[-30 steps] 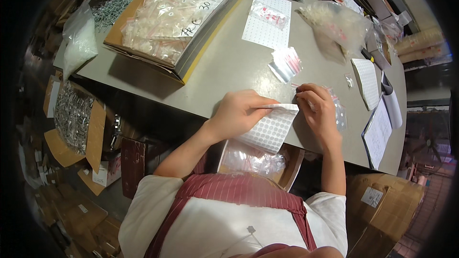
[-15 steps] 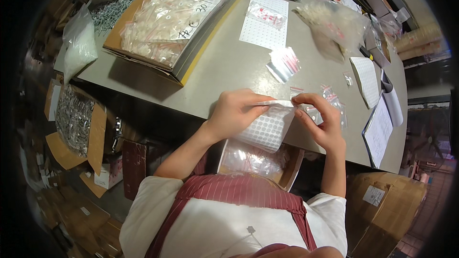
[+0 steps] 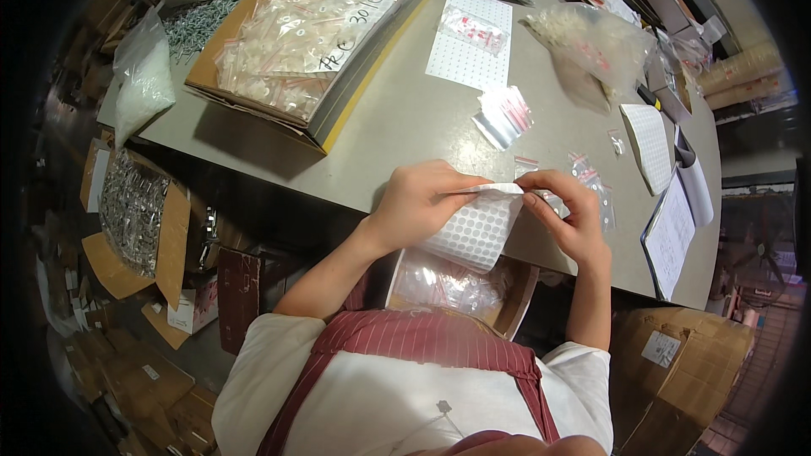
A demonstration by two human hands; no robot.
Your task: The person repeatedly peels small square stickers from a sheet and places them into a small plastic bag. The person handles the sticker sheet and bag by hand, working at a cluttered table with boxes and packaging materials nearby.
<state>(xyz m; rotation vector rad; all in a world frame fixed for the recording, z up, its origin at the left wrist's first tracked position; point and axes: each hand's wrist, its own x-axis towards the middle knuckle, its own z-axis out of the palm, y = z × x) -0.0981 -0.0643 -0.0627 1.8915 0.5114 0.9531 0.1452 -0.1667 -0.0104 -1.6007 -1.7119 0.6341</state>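
My left hand (image 3: 420, 205) is closed on a white sheet of round grey-white stickers (image 3: 480, 228), thumb on top. The sheet hangs toward me over the table's front edge, its upper edge folded over. At its upper right corner my right hand (image 3: 577, 213) pinches the edge between thumb and forefinger. Whether a loose sticker is between those fingertips is too small to tell. Small clear zip bags (image 3: 603, 203) with red seal lines lie just beyond my right hand, partly covered by it. Under the sheet, an open drawer (image 3: 521, 302) holds clear plastic bags.
A large carton (image 3: 317, 133) full of small filled bags stands at the back left. Ahead lie a stack of flat zip bags (image 3: 505, 116) and a dotted sheet (image 3: 456, 67). A clipboard (image 3: 667, 232) is on the right. A box of metal parts (image 3: 135, 219) sits lower left.
The sheet's folded upper edge has turned a little more toward me, and both hands have shifted slightly. My grip on the sheet is the same, and the surrounding things have stayed put.
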